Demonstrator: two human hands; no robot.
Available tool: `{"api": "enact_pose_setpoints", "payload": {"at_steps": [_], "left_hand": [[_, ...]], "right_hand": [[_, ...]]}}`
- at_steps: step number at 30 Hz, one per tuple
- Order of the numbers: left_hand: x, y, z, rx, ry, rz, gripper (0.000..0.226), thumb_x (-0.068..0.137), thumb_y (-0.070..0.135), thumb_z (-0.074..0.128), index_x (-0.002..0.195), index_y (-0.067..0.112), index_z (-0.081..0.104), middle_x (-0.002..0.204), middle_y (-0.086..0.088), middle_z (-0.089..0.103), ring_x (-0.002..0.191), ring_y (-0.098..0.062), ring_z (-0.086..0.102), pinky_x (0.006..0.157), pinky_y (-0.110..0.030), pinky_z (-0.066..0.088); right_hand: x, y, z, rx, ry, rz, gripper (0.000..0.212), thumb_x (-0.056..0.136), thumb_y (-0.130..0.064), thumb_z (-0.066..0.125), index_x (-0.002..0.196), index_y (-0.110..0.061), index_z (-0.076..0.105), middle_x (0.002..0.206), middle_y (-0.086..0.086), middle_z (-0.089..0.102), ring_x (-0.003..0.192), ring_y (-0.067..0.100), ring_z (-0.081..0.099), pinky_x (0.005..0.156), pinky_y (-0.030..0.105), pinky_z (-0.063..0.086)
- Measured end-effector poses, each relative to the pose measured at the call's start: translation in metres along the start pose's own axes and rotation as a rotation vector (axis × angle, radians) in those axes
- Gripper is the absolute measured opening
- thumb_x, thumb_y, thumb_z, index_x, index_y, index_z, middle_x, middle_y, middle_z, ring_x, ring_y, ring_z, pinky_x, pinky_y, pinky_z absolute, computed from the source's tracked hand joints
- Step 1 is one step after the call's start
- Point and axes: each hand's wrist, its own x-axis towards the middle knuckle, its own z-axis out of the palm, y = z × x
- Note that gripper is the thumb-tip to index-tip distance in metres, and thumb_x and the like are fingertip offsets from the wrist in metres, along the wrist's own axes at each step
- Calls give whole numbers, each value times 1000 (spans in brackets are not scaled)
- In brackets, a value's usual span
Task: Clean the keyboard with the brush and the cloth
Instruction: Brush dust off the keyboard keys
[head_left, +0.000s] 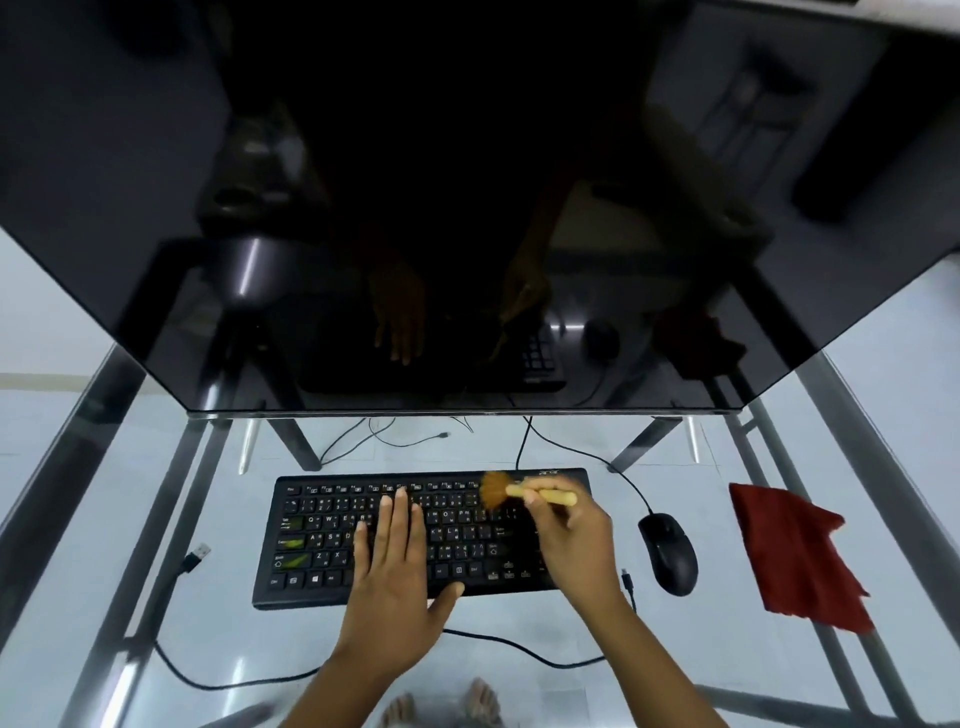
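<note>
A black keyboard (322, 540) lies on the glass desk in front of me. My left hand (395, 571) rests flat on its middle keys with the fingers straight. My right hand (576, 540) grips a small wooden-handled brush (550, 496); the brown bristles touch the top key rows right of centre, blurred with motion. A red cloth (800, 556) lies crumpled on the desk at the right, beyond the mouse, apart from both hands.
A black wired mouse (670, 553) sits right of the keyboard. A large dark monitor (467, 234) looms behind the keyboard. Loose cables and a USB plug (195, 556) lie on the glass desk (156, 519). My bare feet show through the glass.
</note>
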Motion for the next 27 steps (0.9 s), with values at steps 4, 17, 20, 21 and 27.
{"api": "enact_pose_setpoints", "payload": {"at_steps": [4, 17, 20, 21, 27], "left_hand": [[0, 13, 5, 11, 14, 10, 91, 88, 69, 34, 147, 0, 26, 158, -16, 14, 147, -29, 7, 113, -49, 6], [31, 46, 9, 42, -82, 99, 105, 81, 82, 27, 148, 1, 22, 159, -14, 15, 147, -28, 11, 112, -50, 9], [30, 44, 11, 47, -89, 101, 106, 80, 84, 26, 148, 2, 21, 159, -13, 15, 147, -26, 10, 112, -48, 9], [30, 44, 11, 45, -90, 100, 107, 80, 84, 26, 148, 3, 21, 159, -13, 15, 147, -25, 9, 112, -48, 8], [31, 45, 12, 35, -67, 101, 107, 79, 84, 26, 148, 3, 23, 159, -12, 15, 147, -24, 7, 112, -47, 6]], "right_hand": [[0, 2, -9, 56, -127, 71, 24, 90, -12, 65, 84, -35, 70, 89, -12, 73, 85, 6, 68, 82, 28, 56], [19, 12, -53, 36, -92, 164, 12, 95, -12, 56, 89, -19, 63, 82, -6, 75, 78, 11, 70, 77, 25, 56], [17, 14, -55, -63, -162, 173, 17, 94, -11, 57, 84, -24, 63, 74, -10, 72, 74, 7, 67, 73, 20, 55], [17, 16, -59, -145, -59, 132, 21, 93, -10, 58, 82, -27, 61, 74, -10, 71, 73, 5, 65, 70, 18, 52], [10, 15, -68, -107, -227, 97, 13, 94, -12, 56, 85, -18, 63, 80, -3, 74, 74, 9, 68, 76, 25, 57]]}}
